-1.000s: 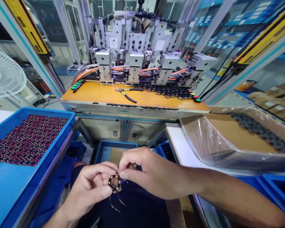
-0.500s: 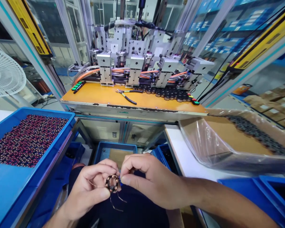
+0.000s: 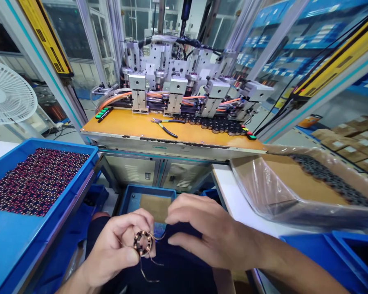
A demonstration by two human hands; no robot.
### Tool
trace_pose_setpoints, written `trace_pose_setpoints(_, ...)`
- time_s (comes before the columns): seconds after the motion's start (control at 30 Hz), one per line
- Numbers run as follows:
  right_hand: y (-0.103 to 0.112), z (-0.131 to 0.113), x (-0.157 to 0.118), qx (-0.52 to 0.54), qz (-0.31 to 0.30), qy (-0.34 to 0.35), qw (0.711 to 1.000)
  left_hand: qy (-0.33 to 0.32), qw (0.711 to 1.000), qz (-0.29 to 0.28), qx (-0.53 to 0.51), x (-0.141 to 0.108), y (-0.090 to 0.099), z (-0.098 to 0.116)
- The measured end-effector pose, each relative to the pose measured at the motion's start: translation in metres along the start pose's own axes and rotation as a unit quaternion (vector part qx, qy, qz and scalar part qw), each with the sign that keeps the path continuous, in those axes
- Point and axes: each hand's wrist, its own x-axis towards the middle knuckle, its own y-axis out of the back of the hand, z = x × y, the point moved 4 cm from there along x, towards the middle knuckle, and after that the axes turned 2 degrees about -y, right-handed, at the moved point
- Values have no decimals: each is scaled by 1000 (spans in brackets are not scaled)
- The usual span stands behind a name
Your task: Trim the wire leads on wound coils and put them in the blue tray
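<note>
Between the thumb and fingers of my left hand (image 3: 116, 245) is a small ring-shaped motor stator (image 3: 142, 243), dark with copper windings around its inside. Its round opening faces me. Several thin wire ends stick out of it, some hanging below and one reaching right. My right hand (image 3: 205, 232) is just to the right, thumb and fingers parted, with a gap between it and the stator. Nothing shows between its fingers. Both hands are above my dark-clothed lap.
A blue tray (image 3: 93, 152) of small red-and-black parts stands left. Ahead, an orange bench (image 3: 125, 124) carries cutting pliers (image 3: 165, 126), black round parts (image 3: 223, 125) and a clamping machine (image 3: 174, 94). At right is a plastic-lined box (image 3: 303, 179); a blue tray (image 3: 150, 189) lies below the bench.
My right hand has let go near the stator's wire, opened its fingers and moved slightly right. A curved wire end now shows at the stator's right. The left hand keeps its hold.
</note>
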Motion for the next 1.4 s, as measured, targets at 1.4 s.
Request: trace_pose_setpoints(1.4, -39, 7, -14, -21, 274, 48, 960, 4, 971, 143, 193, -9, 5, -4)
